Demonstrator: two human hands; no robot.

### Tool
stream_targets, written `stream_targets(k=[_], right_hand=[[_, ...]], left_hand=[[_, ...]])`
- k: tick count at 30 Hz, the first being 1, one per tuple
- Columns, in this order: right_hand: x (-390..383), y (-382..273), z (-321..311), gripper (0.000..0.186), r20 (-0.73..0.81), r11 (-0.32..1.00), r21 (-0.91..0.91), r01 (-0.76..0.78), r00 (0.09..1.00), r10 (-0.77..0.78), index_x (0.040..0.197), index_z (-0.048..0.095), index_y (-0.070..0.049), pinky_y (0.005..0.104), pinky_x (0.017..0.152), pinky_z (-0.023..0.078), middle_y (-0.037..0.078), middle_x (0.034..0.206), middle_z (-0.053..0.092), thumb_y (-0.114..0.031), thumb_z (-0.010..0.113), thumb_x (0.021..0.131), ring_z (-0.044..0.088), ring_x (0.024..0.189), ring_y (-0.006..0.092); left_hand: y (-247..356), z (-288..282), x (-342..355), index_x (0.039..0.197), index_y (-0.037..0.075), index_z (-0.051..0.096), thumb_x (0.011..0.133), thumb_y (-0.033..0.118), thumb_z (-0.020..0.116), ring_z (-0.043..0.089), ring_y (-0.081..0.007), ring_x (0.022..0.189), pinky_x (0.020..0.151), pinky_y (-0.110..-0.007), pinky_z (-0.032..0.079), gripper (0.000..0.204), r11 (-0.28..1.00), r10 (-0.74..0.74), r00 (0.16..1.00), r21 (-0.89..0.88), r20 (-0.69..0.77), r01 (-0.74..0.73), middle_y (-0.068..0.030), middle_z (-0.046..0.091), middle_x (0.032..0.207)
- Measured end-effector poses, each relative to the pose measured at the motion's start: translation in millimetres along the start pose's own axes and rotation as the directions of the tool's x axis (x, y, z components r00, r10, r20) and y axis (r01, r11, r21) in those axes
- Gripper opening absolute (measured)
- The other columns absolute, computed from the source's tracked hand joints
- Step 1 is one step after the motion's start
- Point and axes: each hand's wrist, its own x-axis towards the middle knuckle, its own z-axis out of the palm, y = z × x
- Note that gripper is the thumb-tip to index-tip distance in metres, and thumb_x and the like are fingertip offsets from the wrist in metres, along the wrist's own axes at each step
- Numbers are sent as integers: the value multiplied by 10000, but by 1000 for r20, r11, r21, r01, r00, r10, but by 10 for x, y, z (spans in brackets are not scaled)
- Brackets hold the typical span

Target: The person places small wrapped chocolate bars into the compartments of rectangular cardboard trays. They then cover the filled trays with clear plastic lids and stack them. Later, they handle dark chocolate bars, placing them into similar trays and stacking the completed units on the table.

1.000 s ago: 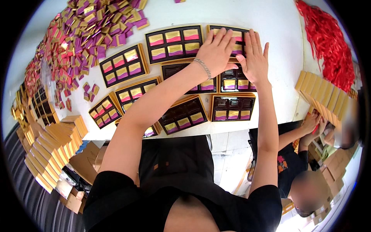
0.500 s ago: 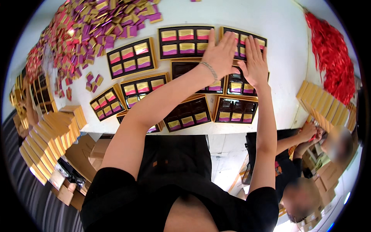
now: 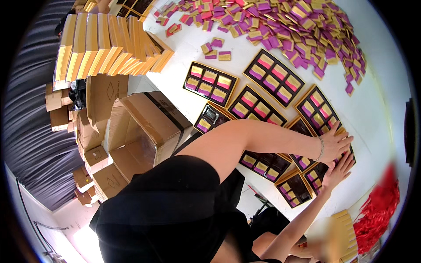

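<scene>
My left hand point(image 3: 335, 147), with a bracelet at its wrist, lies flat with fingers stretched over a six-compartment box point(image 3: 350, 148) at the right end of the group. Beside it, my right hand point(image 3: 337, 174) rests on the same box, fingers also spread. Between and under the hands, much of that box's contents is hidden. Nearby stand dark boxes with gold rims. Small wrapped squares in gold, pink and purple fill every compartment of one box point(image 3: 274, 78). Another box point(image 3: 295, 189), close to the table's edge, has squares along one side and bare dark compartments along the other.
A large heap of wrapped squares point(image 3: 302, 33) covers the far side of the table. Gold boxes point(image 3: 98, 46) stand stacked at left, above open cardboard cartons point(image 3: 151, 118). Red shredded strands point(image 3: 377, 215) lie at lower right, near another person point(image 3: 263, 241).
My view has swung and tilted, so the boxes and heap appear farther right and the cartons at left have come into sight. Both hands stay flat on the box at the row's end.
</scene>
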Motion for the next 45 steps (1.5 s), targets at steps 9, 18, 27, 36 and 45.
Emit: stream_targets(k=[9,18,27,36,45], right_hand=[[371,-485,-571,602,-196,905,423,48,980,40,1463,282,-24,441,1126,228,178,1505,304,-360,421,984,277,1393,346],[2520,-4188,-401,332,-422,514,624,589,807,-412,1175,586,-87,410,848,493,126,1145,624,-69,608,844,596,1016,327],[3765,-5728,517,261,-413,568,341,749,662,-625,1075,639,-78,440,776,509,129,1037,650,-100,565,826,622,931,345],[3569,-5451,380,172,-165,469,820,328,920,-356,977,668,-33,401,663,525,143,831,676,-155,601,877,669,734,268],[3066,-5043,-47,265,275,-189,925,-329,924,-264,1176,539,-48,284,627,547,93,990,654,-4,508,917,644,713,184]], left_hand=[[-3564,-1943,-2089,1272,50,516,831,163,613,554,-315,1140,961,-434,448,466,324,-675,509,406,-534,855,-174,487,1347],[-3756,-1834,-2570,1098,180,646,877,267,586,647,-246,928,997,-539,349,246,516,-770,488,50,-411,855,-20,669,1070],[-3888,-1925,-2435,1066,213,684,749,344,713,554,-198,1102,887,-485,379,344,483,-774,462,69,-433,873,20,643,1122],[-3764,-1806,-2538,1118,209,659,781,363,680,527,-208,1097,918,-496,343,371,559,-729,476,-26,-491,829,22,678,1008],[-3604,-1876,-2668,1127,140,639,752,247,735,616,-273,910,775,-357,500,401,774,-514,611,-21,-602,632,-44,688,903]])
